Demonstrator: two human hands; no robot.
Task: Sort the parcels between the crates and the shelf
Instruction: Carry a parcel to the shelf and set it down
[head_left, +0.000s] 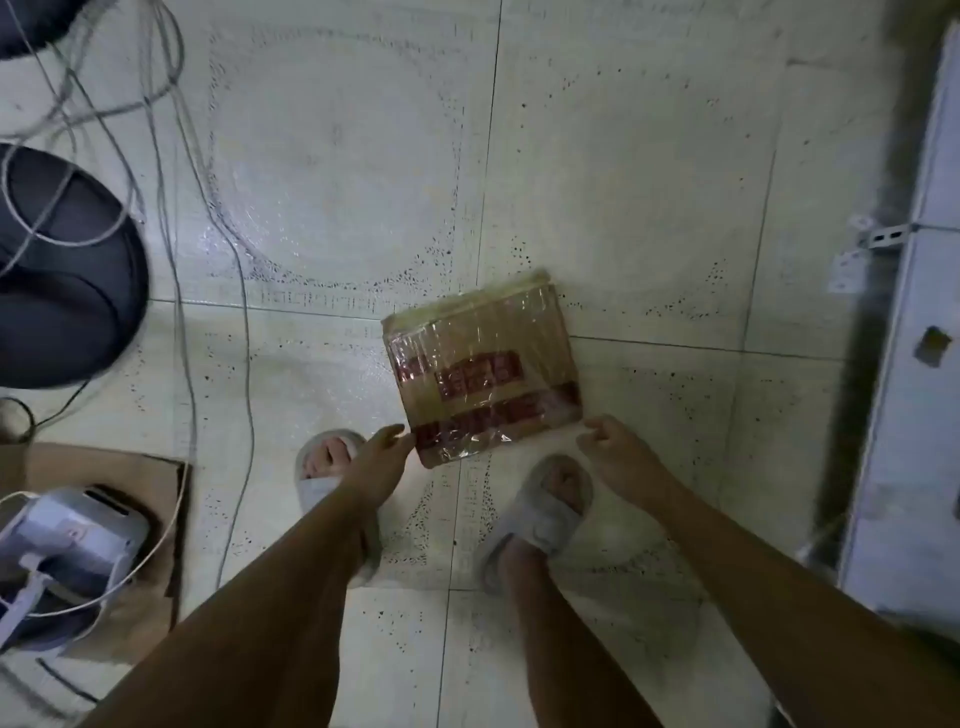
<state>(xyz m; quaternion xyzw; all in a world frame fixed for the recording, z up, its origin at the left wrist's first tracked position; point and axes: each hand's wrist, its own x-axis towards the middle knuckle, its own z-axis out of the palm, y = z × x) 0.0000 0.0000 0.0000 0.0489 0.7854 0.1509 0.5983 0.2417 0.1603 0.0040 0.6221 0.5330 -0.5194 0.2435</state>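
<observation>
A flat cardboard parcel (483, 364), wrapped in clear tape and printed in red, lies on the tiled floor in front of my feet. My left hand (382, 452) reaches down with its fingers stretched out, and the fingertips touch the parcel's near left corner. My right hand (618, 452) hovers just off the near right corner with its fingers loosely curled and nothing in them. No crate is in view.
Loose cables (171, 171) trail across the floor at left, beside a dark round object (67, 280). A white appliance (67, 545) sits on brown cardboard (135, 478) at lower left. A pale metal cabinet or shelf side (914, 415) runs along the right edge. My slippered feet (540, 519) stand just below the parcel.
</observation>
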